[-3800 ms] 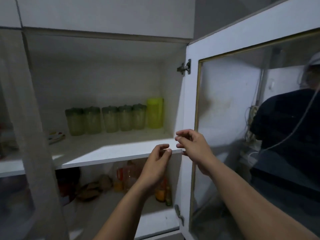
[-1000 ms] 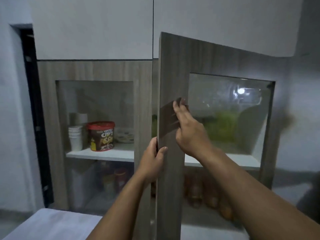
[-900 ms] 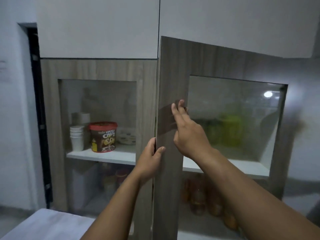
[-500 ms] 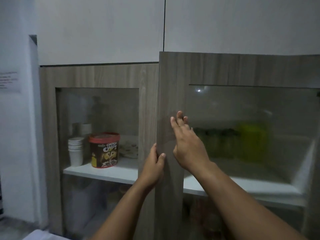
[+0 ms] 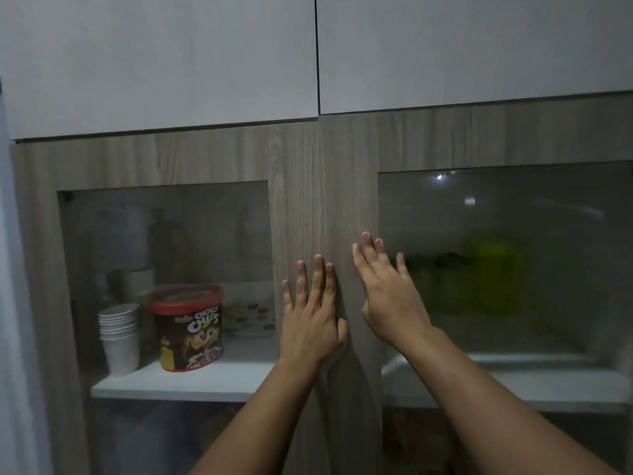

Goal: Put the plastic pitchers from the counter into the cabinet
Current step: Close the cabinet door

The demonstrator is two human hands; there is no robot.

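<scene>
The wood-grain cabinet fills the view with both glass-paned doors shut. My left hand (image 5: pixel 313 317) lies flat, fingers spread, across the seam between the two doors. My right hand (image 5: pixel 388 293) presses flat on the frame of the right door (image 5: pixel 352 186), fingers apart, holding nothing. Behind the right door's glass a bright yellow-green pitcher (image 5: pixel 493 272) stands on the white shelf (image 5: pixel 507 382), and a row of several darker green-lidded pitchers (image 5: pixel 442 279) shows dimly to its left.
Behind the left door's glass stand a stack of white paper cups (image 5: pixel 120 337), a red-lidded Choco Chips tub (image 5: pixel 188 327) and spotted plates (image 5: pixel 250 317). White upper cabinet doors (image 5: pixel 164 60) hang above. A pale wall edge (image 5: pixel 10 303) runs down the far left.
The right door has swung from wide open to fully shut under my hands. Both hands went from gripping its edge to lying flat on the door fronts.
</scene>
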